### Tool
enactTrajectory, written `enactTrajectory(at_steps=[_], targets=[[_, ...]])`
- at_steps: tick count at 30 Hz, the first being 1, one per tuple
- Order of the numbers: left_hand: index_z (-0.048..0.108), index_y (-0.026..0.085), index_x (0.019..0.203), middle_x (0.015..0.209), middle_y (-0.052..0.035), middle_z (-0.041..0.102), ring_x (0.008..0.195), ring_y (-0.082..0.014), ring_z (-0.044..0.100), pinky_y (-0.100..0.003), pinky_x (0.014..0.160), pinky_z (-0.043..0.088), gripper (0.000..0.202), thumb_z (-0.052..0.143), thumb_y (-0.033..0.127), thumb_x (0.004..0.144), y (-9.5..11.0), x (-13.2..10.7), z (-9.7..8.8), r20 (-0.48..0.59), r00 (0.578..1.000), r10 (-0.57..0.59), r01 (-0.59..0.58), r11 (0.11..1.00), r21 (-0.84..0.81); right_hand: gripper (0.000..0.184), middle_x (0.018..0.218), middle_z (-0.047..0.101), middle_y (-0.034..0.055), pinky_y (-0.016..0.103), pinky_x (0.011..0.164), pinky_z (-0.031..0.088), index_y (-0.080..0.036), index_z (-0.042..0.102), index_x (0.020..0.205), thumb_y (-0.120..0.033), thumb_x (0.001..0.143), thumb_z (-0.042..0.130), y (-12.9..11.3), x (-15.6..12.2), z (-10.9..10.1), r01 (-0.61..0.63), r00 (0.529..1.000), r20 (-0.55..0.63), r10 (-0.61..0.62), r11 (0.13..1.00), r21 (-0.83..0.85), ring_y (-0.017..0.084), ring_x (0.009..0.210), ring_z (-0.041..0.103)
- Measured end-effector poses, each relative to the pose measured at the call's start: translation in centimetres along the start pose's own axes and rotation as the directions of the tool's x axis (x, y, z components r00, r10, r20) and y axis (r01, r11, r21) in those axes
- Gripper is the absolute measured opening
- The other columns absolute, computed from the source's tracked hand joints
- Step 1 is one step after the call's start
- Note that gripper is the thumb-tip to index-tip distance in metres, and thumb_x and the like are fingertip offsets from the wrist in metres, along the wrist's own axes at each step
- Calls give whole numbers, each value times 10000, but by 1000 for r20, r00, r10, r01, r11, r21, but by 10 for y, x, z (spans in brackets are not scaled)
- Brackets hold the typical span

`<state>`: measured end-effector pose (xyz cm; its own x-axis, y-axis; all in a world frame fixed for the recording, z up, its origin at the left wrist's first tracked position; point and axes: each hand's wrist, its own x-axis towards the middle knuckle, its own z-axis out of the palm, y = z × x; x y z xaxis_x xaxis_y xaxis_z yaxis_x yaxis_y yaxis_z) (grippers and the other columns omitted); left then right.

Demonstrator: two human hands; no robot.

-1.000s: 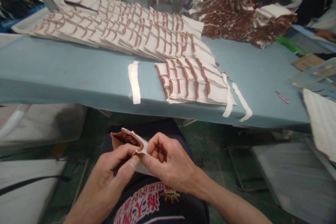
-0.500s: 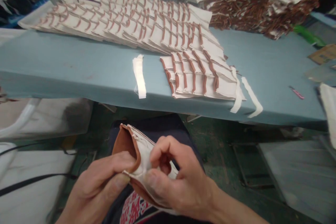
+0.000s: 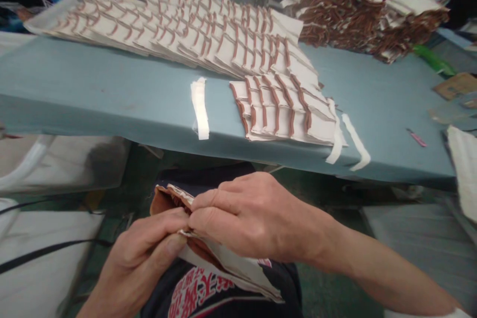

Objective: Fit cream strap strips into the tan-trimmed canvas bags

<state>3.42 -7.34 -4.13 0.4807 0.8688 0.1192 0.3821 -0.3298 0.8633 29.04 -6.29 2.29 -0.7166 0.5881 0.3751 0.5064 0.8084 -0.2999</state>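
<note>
Over my lap I hold a white fabric piece with brown lining (image 3: 242,269), its layers folded and partly spread apart. My left hand (image 3: 149,243) pinches its near edge between thumb and fingers. Across the top of the piece lies my right hand (image 3: 246,213), fingers curled down onto the edge right beside the left fingertips. Its thumb and fingertips are mostly hidden behind the hand and the cloth. Brown lining shows at the opening on the upper left and in a fold below my hands.
A blue-covered table (image 3: 112,99) carries overlapping rows of white pieces with brown edges (image 3: 286,104) and a heaped brown-and-white pile (image 3: 343,10). White strips (image 3: 201,109) lie near its front edge. A small pink tool (image 3: 416,137) rests at right. Bins (image 3: 417,248) stand below.
My right hand has moved left and turned over, from a loose pinch on the white side to curling over the edge beside my left hand. The opening has narrowed.
</note>
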Motion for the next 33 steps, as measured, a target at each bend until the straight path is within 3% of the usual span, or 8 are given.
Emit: enactTrajectory(at_steps=[5,10,15,20,22,25,29,33], targets=[[914,287,982,845,-36,861,701,-214,790,-238,686,646,375,611,490,1069,9,7,4,-16,1000,-21,21,999,-44,411,801,760,16,354,480,374,-214,706,815,-141,1152,482,-3,9,-9,11,1000,27,-9,997,-76,163,618,625],[903,276,965,814,-27,848,647,-187,764,-207,630,623,358,620,466,1073,14,14,8,-21,1000,14,-16,998,-68,307,900,799,1,325,534,368,-209,719,872,-171,1122,544,2,12,-5,-34,989,142,37,999,-20,150,714,669],[819,261,727,660,-15,779,568,-178,724,-205,543,579,440,606,448,1064,18,20,6,31,999,21,-17,991,-133,166,873,782,-26,265,603,391,-216,700,864,-157,983,602,20,16,0,-124,981,174,85,965,232,122,737,657],[856,265,754,656,18,789,559,-147,735,-180,568,558,344,651,339,1020,21,28,2,92,995,46,-28,982,-185,126,905,752,-28,219,720,469,-195,696,907,-111,980,636,39,24,-5,-141,959,285,1,870,473,98,776,645],[811,247,678,567,28,725,476,-133,666,-178,491,492,374,634,324,998,22,31,2,114,993,20,-1,986,-166,126,959,764,-8,223,760,488,-187,707,902,-109,984,651,40,30,-9,-141,943,333,-18,884,446,106,820,664],[726,238,581,502,17,652,428,-142,575,-205,433,432,456,577,371,991,24,36,0,148,987,-56,71,993,-99,170,957,785,12,258,714,459,-185,724,852,-121,998,665,33,42,-15,-136,907,421,18,958,251,138,821,675],[747,257,621,590,-19,726,571,-205,666,-248,550,573,441,570,449,977,26,46,-1,259,958,-123,153,983,-98,233,871,795,64,315,569,304,-163,758,807,-69,997,661,20,59,-18,-74,868,492,68,997,-8,174,721,663],[711,247,586,568,-16,707,527,-196,630,-256,521,546,455,549,447,962,19,47,5,228,963,-142,173,977,-125,247,834,788,66,322,576,278,-165,758,789,-46,988,674,21,57,-12,-134,890,440,116,991,10,176,704,654]])
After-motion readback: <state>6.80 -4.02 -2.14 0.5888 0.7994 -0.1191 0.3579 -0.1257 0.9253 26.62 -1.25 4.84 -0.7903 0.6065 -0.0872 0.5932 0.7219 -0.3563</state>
